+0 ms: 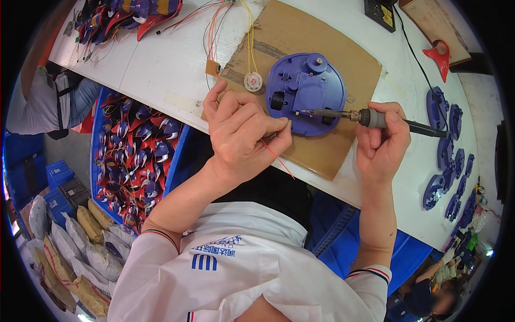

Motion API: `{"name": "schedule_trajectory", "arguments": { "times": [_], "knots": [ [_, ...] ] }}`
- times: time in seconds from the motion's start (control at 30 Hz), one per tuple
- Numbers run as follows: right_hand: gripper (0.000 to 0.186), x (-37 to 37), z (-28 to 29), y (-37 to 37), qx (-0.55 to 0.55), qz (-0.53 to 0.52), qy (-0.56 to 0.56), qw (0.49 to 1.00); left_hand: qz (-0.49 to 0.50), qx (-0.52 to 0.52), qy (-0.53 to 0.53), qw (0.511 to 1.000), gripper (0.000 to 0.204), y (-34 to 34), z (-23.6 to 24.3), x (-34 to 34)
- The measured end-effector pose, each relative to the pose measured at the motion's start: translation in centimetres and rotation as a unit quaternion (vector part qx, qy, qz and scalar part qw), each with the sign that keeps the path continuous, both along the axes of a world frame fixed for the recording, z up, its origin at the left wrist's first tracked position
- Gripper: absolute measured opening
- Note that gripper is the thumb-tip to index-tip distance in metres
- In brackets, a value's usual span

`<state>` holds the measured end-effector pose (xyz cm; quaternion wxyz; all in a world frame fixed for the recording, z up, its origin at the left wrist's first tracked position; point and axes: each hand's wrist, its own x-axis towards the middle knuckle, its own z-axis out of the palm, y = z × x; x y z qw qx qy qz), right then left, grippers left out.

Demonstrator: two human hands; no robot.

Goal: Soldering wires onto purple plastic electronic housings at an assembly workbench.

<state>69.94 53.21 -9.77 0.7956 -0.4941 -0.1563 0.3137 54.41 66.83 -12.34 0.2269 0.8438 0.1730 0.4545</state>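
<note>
A purple rounded plastic base with small black wheels lies on a brown cardboard sheet. My right hand grips a soldering iron by its handle, and the iron's tip points left, at the near part of the base. At the base's near left edge, my left hand pinches a thin red wire whose length trails toward me. Whether the wire's other end touches the iron's tip I cannot make out. Beyond my left hand are a small round white part on yellow wires and a small brown board with wires.
Several purple bases stand along the table's right side, near a red part. The iron's black cord runs up to the far right. Red and purple wired parts are heaped far left. A blue bin of similar parts stands below the table edge.
</note>
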Motion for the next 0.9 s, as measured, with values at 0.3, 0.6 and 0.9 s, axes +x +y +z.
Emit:
{"name": "schedule_trajectory", "arguments": {
  "times": [0.3, 0.6, 0.9],
  "knots": [
    [0.029, 0.7, 0.2, -0.3, 0.005, -0.008, 0.021, 1.000, -0.012, 0.012, 0.038, 0.999, 0.026, 0.0, 0.2, -0.5],
    [0.031, 2.5, 1.0, -1.0, 0.082, -0.024, 0.058, 0.995, -0.025, 0.010, 0.199, 0.980, 0.068, 0.2, 4.0, 2.6],
    [0.031, 2.2, 1.1, -0.5, 0.038, -0.065, 0.113, 0.991, -0.215, 0.110, 0.174, 0.955, 0.050, 4.2, 4.3, 0.3]
  ]
}}
